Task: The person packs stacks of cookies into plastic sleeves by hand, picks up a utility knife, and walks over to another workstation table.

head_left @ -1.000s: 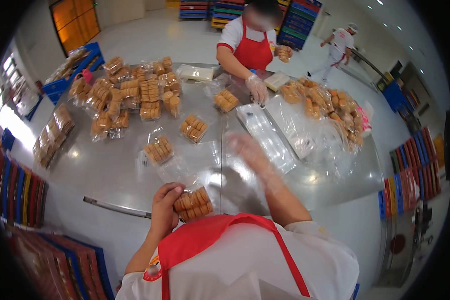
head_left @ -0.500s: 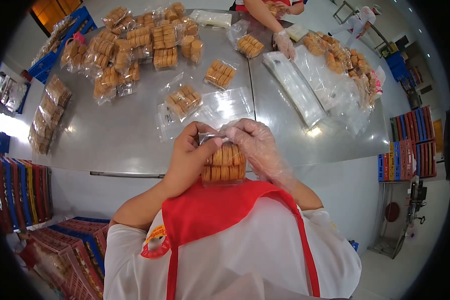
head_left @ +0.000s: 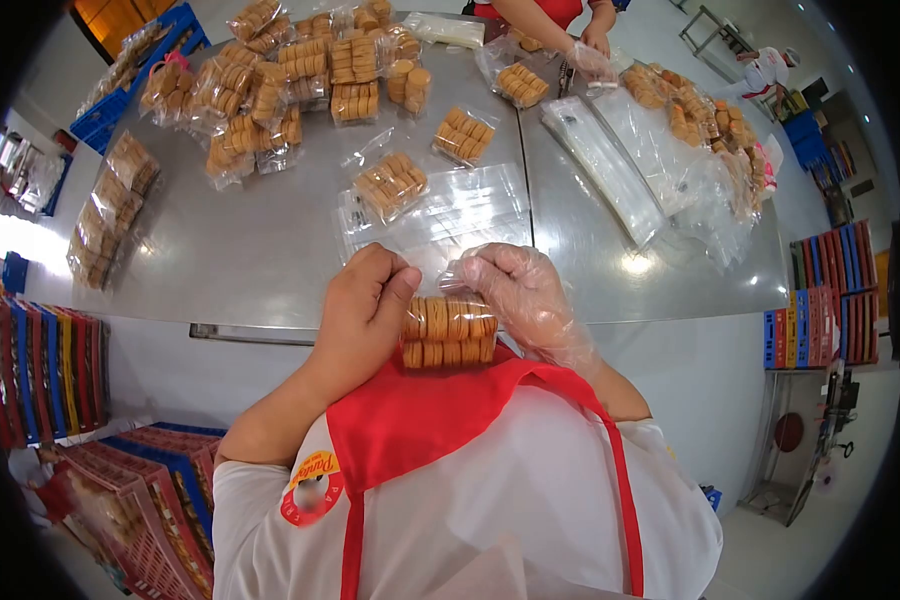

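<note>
Between my hands, close to my red apron, hangs a clear bag of biscuits (head_left: 450, 332) stacked in two rows. My bare left hand (head_left: 372, 290) pinches the left side of the bag's top. On the right side of that top, my right hand (head_left: 515, 290), in a clear plastic glove, is closed with fingers pressed together. Just beyond my hands lie flat clear plastic bags (head_left: 470, 205) on the steel table. A filled biscuit bag (head_left: 391, 185) rests on them, and another biscuit pack (head_left: 464, 135) lies a little farther off.
The steel table (head_left: 260, 270) carries a large pile of biscuit packs (head_left: 300, 75) at the back left and a row of packs (head_left: 113, 215) at its left edge. Long clear sleeves (head_left: 605, 170) and loose biscuits (head_left: 705, 120) lie right. Across stands a co-worker with a gloved hand (head_left: 592, 62).
My hands have moved apart along the bag's top, the left one turning more knuckles-up. The co-worker's gloved hand has drawn back from the sleeves towards their other hand. The view has shifted slightly.
</note>
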A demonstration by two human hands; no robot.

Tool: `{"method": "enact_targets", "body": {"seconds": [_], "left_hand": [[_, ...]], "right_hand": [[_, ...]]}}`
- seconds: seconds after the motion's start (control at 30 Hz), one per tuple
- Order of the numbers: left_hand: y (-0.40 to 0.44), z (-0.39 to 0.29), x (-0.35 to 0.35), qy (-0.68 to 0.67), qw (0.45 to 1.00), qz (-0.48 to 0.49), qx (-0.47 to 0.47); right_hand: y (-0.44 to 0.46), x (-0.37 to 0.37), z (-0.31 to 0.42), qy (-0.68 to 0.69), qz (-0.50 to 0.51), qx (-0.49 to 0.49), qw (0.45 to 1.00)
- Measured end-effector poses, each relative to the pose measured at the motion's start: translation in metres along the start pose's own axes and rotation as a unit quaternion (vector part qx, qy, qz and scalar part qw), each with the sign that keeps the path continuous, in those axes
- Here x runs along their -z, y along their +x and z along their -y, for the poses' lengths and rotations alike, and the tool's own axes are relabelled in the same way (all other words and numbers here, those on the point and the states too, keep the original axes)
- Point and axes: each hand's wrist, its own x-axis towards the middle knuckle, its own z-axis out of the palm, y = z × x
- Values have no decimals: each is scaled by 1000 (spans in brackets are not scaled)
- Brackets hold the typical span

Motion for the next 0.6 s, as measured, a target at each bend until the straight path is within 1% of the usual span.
{"method": "enact_targets", "body": {"seconds": [0.03, 0.07, 0.1, 0.13, 0.2, 0.23, 0.27, 0.3, 0.33, 0.37, 0.4, 0.43, 0.5, 0.53, 0.6], "left_hand": [[0, 5, -2, -99, 994, 7, 47], [-1, 12, -7, -197, 976, 14, 92], [0, 14, -9, -293, 946, 24, 135], [-2, 12, -9, -268, 952, 44, 144], [-4, 2, -9, -219, 960, 89, 153], [-4, -2, -9, -216, 958, 85, 169], [-3, -3, -8, -214, 956, 82, 185], [-4, -3, -6, -210, 954, 79, 200], [-4, 3, -7, -217, 961, 70, 156], [-5, 2, -7, -251, 953, 64, 157], [-4, -3, -4, -281, 945, 58, 159], [-2, -6, 0, -308, 936, 53, 161], [-4, -8, 4, -398, 896, 42, 192], [-5, -7, 6, -441, 872, 34, 212], [-4, -1, 7, -459, 856, 45, 233]], "right_hand": [[1, 0, -2, -1, 3, -7, 1000], [1, -1, -4, -37, 0, 15, 999], [1, -3, -7, -74, -5, 37, 997], [1, -4, -7, -111, -12, 59, 992], [-2, -8, 3, -177, -16, 29, 984], [-4, -9, 8, -211, -23, 13, 977], [1, -2, -4, -221, -2, 87, 971], [1, -1, -5, -222, 1, 77, 972], [1, 0, -3, -222, 4, 68, 973], [1, 1, 0, -220, 9, 59, 974], [1, 0, 4, -224, 6, 80, 971], [0, 1, 5, -210, 5, 74, 975], [2, 2, 3, -173, 6, 63, 983], [4, 4, 0, -123, 20, 52, 991], [5, 5, -2, -87, 29, 9, 996]]}}
